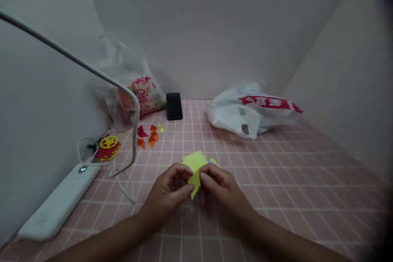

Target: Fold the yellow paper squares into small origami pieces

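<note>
Between my hands is a small folded piece of yellow paper point(194, 180), its pointed end hanging downward. My left hand point(172, 186) pinches its left side with thumb and fingers. On the other side my right hand point(221, 184) grips the paper's right edge, its fingertips partly hidden. Just beyond the fingers shows more yellow paper point(194, 159); whether it joins the held piece I cannot tell. A bit of purple and yellow paper point(213, 161) peeks out behind my right hand.
Small folded red, orange and yellow papers point(153, 136) lie ahead to the left, near a black phone point(174, 106). Plastic bags point(144, 94) point(254, 108) stand at the back. Left are a white power strip point(58, 200), a yellow-red pile point(108, 147) and a looping white cable point(135, 131).
</note>
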Motion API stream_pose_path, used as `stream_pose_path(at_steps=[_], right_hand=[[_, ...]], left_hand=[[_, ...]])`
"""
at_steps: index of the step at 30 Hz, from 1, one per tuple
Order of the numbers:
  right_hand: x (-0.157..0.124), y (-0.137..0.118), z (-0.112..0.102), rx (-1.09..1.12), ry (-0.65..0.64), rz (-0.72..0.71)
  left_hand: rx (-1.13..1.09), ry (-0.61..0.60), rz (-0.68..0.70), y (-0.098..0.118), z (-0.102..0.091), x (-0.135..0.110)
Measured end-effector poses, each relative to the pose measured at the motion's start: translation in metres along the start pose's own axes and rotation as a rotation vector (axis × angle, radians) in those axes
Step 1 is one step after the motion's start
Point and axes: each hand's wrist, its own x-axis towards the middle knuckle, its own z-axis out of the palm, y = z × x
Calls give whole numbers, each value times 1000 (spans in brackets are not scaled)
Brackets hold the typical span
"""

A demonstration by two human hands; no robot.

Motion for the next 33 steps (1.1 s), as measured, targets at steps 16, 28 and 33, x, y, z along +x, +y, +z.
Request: stream_pose_path(at_steps=[16, 28, 33], right_hand=[[5, -3, -3, 50, -38, 41], [5, -8, -1, 48, -48, 73], [5, -11, -1, 28, -22, 79]], left_hand=[[-95, -67, 11, -4, -1, -1], [-87, -91, 77, -6, -2, 0], [-92, -115, 49, -6, -2, 0]])
